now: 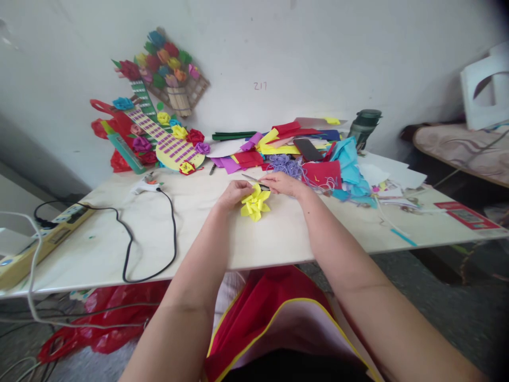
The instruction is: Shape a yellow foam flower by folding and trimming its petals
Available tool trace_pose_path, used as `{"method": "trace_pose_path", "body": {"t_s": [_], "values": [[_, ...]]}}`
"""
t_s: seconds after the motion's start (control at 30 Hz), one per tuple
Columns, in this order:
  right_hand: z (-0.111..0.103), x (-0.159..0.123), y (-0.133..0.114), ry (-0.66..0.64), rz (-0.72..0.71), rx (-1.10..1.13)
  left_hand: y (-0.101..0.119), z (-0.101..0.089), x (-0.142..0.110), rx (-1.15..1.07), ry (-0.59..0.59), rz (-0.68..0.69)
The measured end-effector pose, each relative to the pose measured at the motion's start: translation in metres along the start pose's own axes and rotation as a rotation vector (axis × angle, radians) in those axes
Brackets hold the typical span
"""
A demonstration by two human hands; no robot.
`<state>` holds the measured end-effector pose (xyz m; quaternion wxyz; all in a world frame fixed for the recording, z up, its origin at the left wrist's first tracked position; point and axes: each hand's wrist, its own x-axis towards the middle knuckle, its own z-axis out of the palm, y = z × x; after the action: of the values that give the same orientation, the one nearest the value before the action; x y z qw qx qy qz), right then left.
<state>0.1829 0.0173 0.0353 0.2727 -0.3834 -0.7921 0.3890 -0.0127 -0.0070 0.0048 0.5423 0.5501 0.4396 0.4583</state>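
Left hand: the left hand [236,194] has its fingers drawn together on the upper left edge of a yellow flower [255,203].
Right hand: the right hand [283,184] is closed around a thin tool [251,178], its tip pointing left above the flower; the exact type cannot be told at this size.
Yellow flower: between the two hands, near the front edge of the table [274,244], petals spread.
Glue gun: a white glue gun [145,185] lies left of the hands, its black cord [130,239] looping across the tabletop.
Power strip: a yellow power strip [43,246] sits at the left end, a black plug fitted.
Back left: a guitar-shaped craft [175,146] trimmed with flowers leans there; a teal bottle [126,154] stands tilted beside it.
Wall: a flower basket craft [178,101] rests against the wall [318,58], which bears the written number 217.
Back centre: coloured sheets [248,158] lie piled, with purple yarn [284,165] and a dark phone [308,149] among them.
Back right: a dark green bottle [363,129] stands behind crumpled blue material [350,164].
Lap: a red apron [274,297] with yellow edging.
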Motion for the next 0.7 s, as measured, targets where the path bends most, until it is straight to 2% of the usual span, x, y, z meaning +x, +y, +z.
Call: {"method": "trace_pose_path", "body": {"t_s": [0.13,0.3,0.43,0.7], "values": [[0.000,-0.003,-0.006,-0.046,0.037,-0.003,-0.003,-0.001,0.002,-0.009,0.004,-0.015],[0.000,-0.003,-0.006,-0.076,0.019,0.019,-0.002,0.000,0.003,-0.016,-0.005,-0.023],[0.000,0.001,0.001,-0.045,0.004,0.006,0.000,0.002,0.001,-0.073,-0.028,-0.036],[0.002,0.005,0.008,0.032,-0.131,-0.047,0.002,0.002,0.000,-0.128,-0.060,-0.060]]}}
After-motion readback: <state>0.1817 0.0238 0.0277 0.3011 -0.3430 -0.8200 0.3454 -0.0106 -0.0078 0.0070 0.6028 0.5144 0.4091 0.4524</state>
